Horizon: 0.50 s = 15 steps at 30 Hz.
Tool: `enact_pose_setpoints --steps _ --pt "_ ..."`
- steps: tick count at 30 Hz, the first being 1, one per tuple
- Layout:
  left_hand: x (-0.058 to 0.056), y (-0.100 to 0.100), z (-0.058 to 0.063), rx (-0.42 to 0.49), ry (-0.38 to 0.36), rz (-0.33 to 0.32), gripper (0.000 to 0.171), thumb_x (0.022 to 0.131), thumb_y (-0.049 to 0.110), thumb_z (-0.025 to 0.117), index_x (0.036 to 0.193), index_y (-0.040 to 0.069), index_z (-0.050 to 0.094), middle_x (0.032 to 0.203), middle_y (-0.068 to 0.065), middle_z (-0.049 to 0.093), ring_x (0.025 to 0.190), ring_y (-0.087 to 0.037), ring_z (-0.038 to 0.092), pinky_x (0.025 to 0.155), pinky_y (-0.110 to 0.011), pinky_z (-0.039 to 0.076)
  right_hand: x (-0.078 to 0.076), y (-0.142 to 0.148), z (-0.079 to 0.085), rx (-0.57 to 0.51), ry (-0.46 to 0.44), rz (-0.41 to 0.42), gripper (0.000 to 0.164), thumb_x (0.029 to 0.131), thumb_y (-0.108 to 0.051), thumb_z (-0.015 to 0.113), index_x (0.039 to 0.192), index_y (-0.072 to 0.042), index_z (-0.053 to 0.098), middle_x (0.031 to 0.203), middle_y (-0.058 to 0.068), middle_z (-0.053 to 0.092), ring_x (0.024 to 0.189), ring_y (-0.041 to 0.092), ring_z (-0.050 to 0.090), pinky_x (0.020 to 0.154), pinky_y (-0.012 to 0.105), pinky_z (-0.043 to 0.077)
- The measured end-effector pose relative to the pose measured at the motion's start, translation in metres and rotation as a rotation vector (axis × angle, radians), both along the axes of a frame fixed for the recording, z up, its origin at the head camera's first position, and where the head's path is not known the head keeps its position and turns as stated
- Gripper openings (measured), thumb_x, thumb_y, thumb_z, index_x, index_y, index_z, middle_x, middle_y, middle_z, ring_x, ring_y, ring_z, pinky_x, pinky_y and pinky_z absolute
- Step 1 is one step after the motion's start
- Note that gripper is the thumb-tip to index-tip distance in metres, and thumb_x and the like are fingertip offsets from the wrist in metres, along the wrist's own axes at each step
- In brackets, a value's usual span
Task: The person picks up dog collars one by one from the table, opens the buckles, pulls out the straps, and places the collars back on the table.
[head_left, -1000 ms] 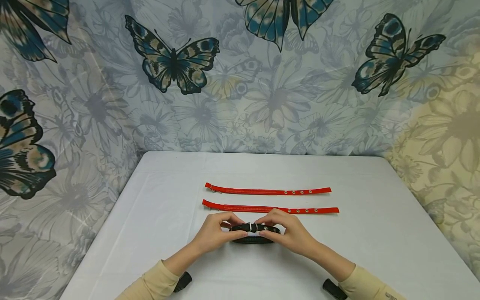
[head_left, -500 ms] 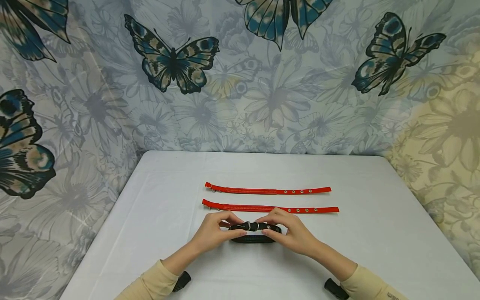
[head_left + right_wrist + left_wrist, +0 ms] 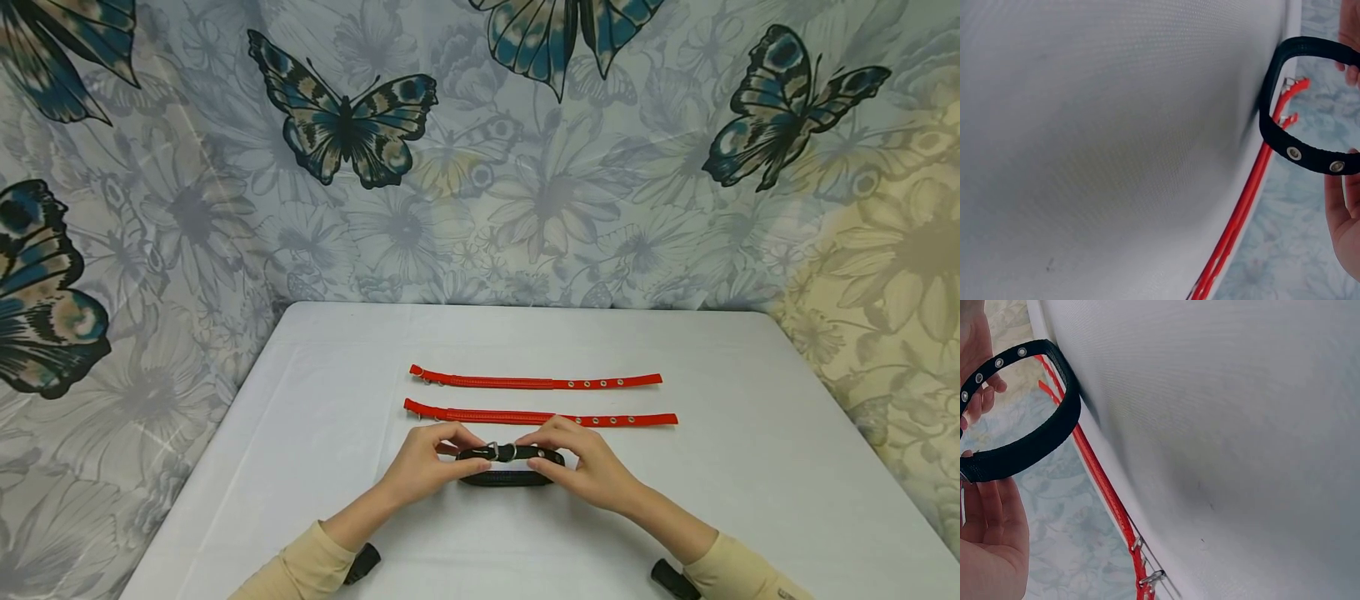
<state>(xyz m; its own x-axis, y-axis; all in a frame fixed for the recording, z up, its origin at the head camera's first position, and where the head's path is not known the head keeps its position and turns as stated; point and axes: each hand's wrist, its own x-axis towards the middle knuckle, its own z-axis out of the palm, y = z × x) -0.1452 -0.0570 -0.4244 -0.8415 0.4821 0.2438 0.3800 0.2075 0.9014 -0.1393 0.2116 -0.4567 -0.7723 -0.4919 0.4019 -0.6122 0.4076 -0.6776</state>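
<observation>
A black collar (image 3: 506, 478) with a metal buckle and eyelets is bent into a loop between my two hands. Thumb and fingers of my left hand (image 3: 427, 461) pinch it at the buckle end. On the other side my right hand (image 3: 581, 462) pinches the strap that carries the eyelets. Both wrist views show the loop from the side, the left wrist view with several eyelets along the collar (image 3: 1063, 422). In the right wrist view two eyelets show on the collar (image 3: 1272, 125). Part of the buckle is hidden by the fingers.
Two red collars, a farther one (image 3: 517, 383) and a nearer one (image 3: 502, 416), lie stretched out side by side behind the hands on the white table (image 3: 337, 350). A butterfly-patterned cloth (image 3: 555, 200) hangs behind the table.
My right hand has shifted slightly to the right, and the buckle part of the black collar slightly to the left. Both hands keep their pinch; the red collars stay put.
</observation>
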Motion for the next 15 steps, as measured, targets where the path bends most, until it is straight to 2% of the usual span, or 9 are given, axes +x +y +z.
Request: enact_pose_setpoints --steps 7,13,15 --pt "-0.0009 -0.001 -0.0026 -0.001 -0.024 0.008 0.019 0.079 0.004 0.08 0.095 0.003 0.071 0.091 -0.004 0.072 0.087 -0.022 0.067 0.079 -0.04 0.057 0.0009 0.0034 -0.0004 0.014 -0.018 -0.025 0.026 0.091 -0.021 0.071 0.117 -0.026 0.069 0.102 -0.012 0.061 0.089 0.009 0.059 0.075 0.027 0.051" --pt "-0.0006 -0.0022 -0.0005 -0.006 -0.026 0.016 0.019 0.079 0.004 0.08 0.095 0.002 0.071 0.09 -0.005 0.072 0.086 -0.018 0.066 0.078 -0.038 0.057 0.0008 0.0072 -0.0017 0.002 -0.003 -0.033 0.025 0.09 -0.02 0.072 0.115 -0.025 0.069 0.101 -0.011 0.062 0.089 0.009 0.059 0.075 0.027 0.052" --pt "-0.0036 -0.0031 -0.0071 -0.012 -0.028 0.028 0.019 0.079 0.004 0.08 0.095 0.003 0.071 0.09 -0.005 0.072 0.086 -0.016 0.066 0.078 -0.036 0.057 0.0006 0.0088 -0.0022 -0.001 0.001 -0.036 0.025 0.09 -0.02 0.072 0.114 -0.024 0.07 0.1 -0.01 0.063 0.089 0.009 0.059 0.076 0.028 0.053"
